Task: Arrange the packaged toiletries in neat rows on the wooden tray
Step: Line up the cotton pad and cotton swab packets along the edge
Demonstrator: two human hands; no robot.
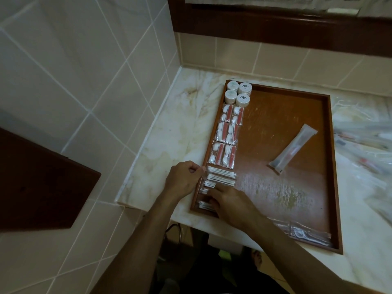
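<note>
At the bottom of the frame two bare forearms reach up toward the lower left corner of the wooden tray (327, 166), which lies on a pale marble counter (169, 145). The right hand (230, 203) lies palm down on the nearest cotton swab packets (220, 177), its fingers fairly straight and pressing on them rather than curled round anything. The left hand (184, 179) sits just outside the tray's left rim, its fingers curled, thumb and forefinger seeming to pinch the edge of a swab packet; the grip is small in the frame and not fully clear.

Along the tray's near edge, lower right, lies a flat clear-wrapped packet (301, 233), partly behind the right forearm. The swab packets are stacked in a column up the left side of the tray. Beyond them, toward mid-frame, stand three pairs of red-and-white vanity kit packets (228, 135), side by side in two columns. Right of centre a long clear toothbrush packet (293, 148) lies diagonally on the bare wood, well apart from the rows. At the tray's far left corner four small round white jars (238, 94) stand two by two, touching. More loose packets (364, 145), blurred, lie on the counter at the right edge. Tiled wall (74, 71) fills the upper left.
</note>
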